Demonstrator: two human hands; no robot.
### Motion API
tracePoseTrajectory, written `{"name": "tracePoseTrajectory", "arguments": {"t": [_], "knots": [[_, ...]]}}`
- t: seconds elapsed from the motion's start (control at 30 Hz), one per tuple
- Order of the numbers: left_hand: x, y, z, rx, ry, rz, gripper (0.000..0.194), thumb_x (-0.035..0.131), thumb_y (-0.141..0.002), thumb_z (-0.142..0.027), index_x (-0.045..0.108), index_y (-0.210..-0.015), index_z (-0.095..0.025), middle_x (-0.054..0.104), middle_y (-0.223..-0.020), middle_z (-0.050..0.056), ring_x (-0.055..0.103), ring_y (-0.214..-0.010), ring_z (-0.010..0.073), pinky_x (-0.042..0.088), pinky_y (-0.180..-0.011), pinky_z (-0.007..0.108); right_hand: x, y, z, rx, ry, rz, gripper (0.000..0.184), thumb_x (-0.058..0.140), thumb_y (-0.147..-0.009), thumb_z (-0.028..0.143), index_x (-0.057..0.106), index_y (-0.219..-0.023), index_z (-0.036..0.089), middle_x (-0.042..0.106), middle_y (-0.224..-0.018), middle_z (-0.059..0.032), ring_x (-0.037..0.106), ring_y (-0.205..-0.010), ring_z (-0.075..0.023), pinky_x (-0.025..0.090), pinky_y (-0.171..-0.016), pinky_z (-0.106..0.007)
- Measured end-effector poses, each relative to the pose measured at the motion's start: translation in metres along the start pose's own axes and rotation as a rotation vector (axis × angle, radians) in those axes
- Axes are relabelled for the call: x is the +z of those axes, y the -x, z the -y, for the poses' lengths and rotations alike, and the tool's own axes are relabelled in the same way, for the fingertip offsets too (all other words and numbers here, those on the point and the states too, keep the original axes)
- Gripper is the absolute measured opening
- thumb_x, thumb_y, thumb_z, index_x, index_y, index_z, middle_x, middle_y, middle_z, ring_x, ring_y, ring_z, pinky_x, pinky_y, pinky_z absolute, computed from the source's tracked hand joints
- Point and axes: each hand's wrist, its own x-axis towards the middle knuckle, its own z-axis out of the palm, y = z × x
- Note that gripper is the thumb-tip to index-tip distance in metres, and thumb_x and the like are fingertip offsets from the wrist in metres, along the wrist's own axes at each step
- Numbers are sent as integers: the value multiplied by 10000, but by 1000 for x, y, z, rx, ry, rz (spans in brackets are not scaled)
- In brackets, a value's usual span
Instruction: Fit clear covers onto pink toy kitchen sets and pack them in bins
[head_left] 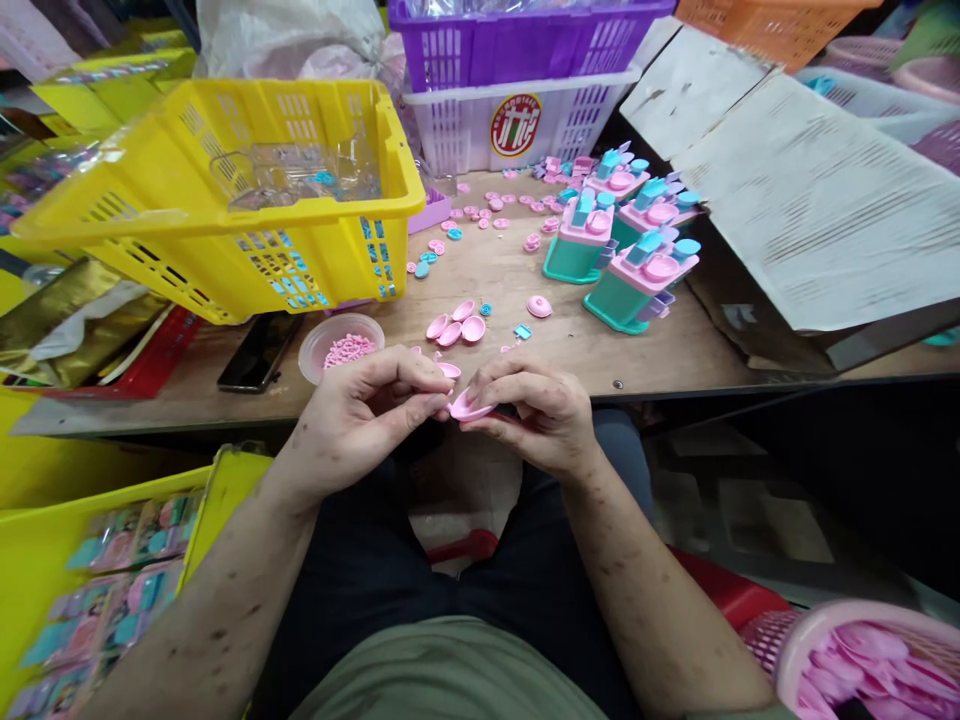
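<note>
Four pink dishes and one bowl lie beyond the held piece.

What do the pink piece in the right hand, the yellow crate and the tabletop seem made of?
Pink piece in the right hand: probably plastic, smooth, thin and evenly colored. Yellow crate: likely rigid plastic, fairly glossy, with slots through its walls. Tabletop: perhaps wood or wood-look board, brown, mostly dull; solid or veneered, unclear.

A round red sticker bearing a large, stylised white character marks the front of a whitish slatted plastic crate at the wooden desk's far edge; lettering around its rim is too small to read.
</note>
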Motion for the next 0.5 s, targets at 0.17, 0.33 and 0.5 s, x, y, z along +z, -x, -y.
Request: {"name": "tracePoseTrajectory", "arguments": {"t": [0.17,0.33,0.5], "knots": [[-13,-8,5,14,-216,31,304,736,-1079,-438,773,-1279,-212,800,-1189,96,745,-1012,205,621,-874,304,-11,-1,-11,39,125,40,48,838,-1055,253,802,-1078,232,806,-1095,-65,790,-1013,-206,660,-927,-335],[-77,-17,28,-41,-701,-45,320,646,-1082,-519,788,-1225,-271,803,-1160,82,707,-1022,274,570,-956,404,-30,9,-34,219,487,188,27,815,-1051,211,795,-1035,219,806,-1128,-80,732,-1064,-258,569,-1022,-454],[-124,-21,79,-216,-1092,123,387,674,-978,-620,847,-947,-275,780,-1021,148,657,-1050,411,502,-968,566,-29,3,-51,353,714,283,133,886,-1002,345,828,-1083,257,801,-1267,-85,634,-1271,-360,390,-1158,-626]]}}
